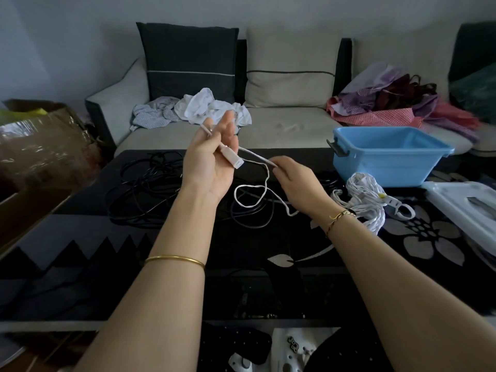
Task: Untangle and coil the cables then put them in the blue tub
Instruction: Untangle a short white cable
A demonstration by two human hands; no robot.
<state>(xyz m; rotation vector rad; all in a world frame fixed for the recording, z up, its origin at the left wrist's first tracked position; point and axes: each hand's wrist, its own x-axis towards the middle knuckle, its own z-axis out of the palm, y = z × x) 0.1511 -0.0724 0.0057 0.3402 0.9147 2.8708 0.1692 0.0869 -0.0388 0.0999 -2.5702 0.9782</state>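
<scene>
One white cable (257, 156), left hand (212, 162), right hand (298, 183)

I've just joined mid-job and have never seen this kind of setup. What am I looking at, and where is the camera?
There is no machine here. A person works with bare hands, and the single picture comes from a camera worn on their head, looking forward and down. The left hand holds a thin white cable near its plug. The fingers of the right hand pinch the same cable further along. On the dark flower-patterned table lie a tangle of black cables, a coiled white braided cable bundle and the blue plastic tub.
</scene>
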